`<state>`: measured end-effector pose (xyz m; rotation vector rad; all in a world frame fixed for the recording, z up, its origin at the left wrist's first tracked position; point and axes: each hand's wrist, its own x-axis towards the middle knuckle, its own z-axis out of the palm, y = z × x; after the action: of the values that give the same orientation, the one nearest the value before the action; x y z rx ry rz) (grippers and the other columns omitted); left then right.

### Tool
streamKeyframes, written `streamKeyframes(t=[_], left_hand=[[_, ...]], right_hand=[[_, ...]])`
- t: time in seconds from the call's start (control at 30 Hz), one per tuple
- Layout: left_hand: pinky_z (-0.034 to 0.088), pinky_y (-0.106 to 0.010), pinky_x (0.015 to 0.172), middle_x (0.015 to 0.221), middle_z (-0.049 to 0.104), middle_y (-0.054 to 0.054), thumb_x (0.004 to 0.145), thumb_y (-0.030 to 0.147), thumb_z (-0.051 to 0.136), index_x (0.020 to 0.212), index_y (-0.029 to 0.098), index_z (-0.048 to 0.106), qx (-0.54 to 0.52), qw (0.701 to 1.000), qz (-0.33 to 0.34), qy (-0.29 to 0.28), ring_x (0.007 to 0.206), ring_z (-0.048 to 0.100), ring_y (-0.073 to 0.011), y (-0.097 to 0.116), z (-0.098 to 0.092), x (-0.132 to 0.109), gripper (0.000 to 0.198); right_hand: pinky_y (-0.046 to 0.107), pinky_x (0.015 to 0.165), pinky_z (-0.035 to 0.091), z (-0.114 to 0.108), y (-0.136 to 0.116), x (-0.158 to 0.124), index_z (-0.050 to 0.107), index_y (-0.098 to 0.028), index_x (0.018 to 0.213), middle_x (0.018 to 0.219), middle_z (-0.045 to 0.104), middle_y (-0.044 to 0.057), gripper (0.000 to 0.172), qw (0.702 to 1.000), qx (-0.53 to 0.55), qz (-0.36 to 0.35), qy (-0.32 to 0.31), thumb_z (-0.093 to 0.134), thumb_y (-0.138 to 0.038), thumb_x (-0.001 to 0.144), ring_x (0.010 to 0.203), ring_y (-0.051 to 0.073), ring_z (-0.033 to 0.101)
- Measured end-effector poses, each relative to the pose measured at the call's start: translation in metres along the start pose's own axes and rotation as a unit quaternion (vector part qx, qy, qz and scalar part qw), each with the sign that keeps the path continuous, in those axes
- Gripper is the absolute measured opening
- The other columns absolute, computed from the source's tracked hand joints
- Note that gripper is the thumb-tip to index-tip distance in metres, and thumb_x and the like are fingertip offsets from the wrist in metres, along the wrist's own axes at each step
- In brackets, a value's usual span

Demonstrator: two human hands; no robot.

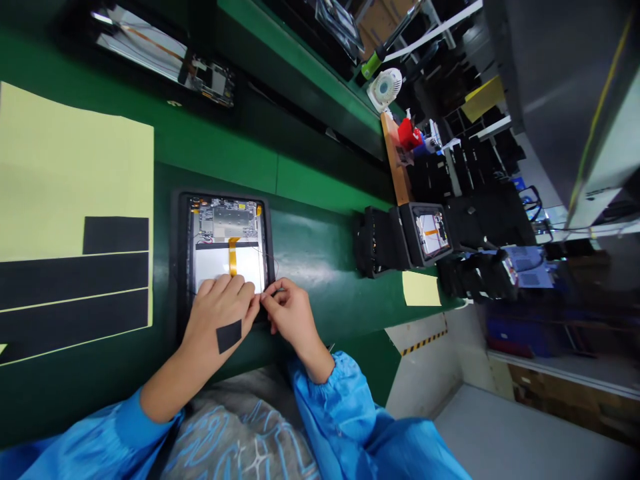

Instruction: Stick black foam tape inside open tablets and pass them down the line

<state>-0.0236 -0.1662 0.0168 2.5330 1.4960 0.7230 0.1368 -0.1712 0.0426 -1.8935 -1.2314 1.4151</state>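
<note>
From where I stand, the work sits at the lower edge of an opened black-framed tablet (227, 243), mid-frame on the green workbench (320, 247), its amber flex ribbon (233, 257) bared. The left hand (220, 313) lies flat and open on the tablet's white panel (210, 267), a black tape square (229, 336) stuck on its back. Just beside it, the right hand (289, 313) pinches something too thin to make out at that edge.
</note>
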Motion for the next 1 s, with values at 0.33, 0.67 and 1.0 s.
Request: streamKeyframes(t=[0.33, 0.67, 1.0], left_hand=[[0.035, -0.04, 0.073, 0.084, 0.059, -0.006, 0.101, 0.01, 0.046, 0.097, 0.018, 0.066, -0.078, 0.997, 0.013, -0.019, 0.083, 0.052, -0.0276, 0.0, 0.004, -0.005, 0.022], [0.04, -0.043, 0.082, 0.1, 0.065, -0.01, 0.095, 0.008, 0.048, 0.115, 0.015, 0.074, -0.089, 0.982, 0.161, -0.045, 0.095, 0.055, -0.0284, -0.028, -0.01, -0.007, 0.034], [0.043, -0.042, 0.081, 0.094, 0.067, -0.006, 0.09, 0.01, 0.049, 0.095, 0.027, 0.078, -0.142, 0.96, 0.221, -0.099, 0.094, 0.058, -0.0258, -0.046, 0.003, 0.019, 0.035]], right_hand=[[0.028, 0.071, 0.06, -0.008, 0.031, -0.034, 0.072, -0.018, 0.135, 0.101, 0.084, 0.012, 0.04, 0.913, -0.328, -0.24, 0.037, 0.055, -0.036, 0.104, 0.08, 0.023, 0.081], [0.026, 0.075, 0.063, -0.018, 0.033, -0.038, 0.079, -0.02, 0.124, 0.11, 0.084, 0.008, 0.033, 0.964, -0.117, -0.215, 0.103, 0.055, -0.03, 0.104, 0.086, 0.021, 0.082], [0.03, 0.085, 0.062, -0.013, 0.044, -0.028, 0.079, -0.024, 0.123, 0.108, 0.084, 0.007, 0.034, 0.95, -0.209, -0.227, 0.045, 0.056, -0.02, 0.099, 0.091, 0.022, 0.081]])
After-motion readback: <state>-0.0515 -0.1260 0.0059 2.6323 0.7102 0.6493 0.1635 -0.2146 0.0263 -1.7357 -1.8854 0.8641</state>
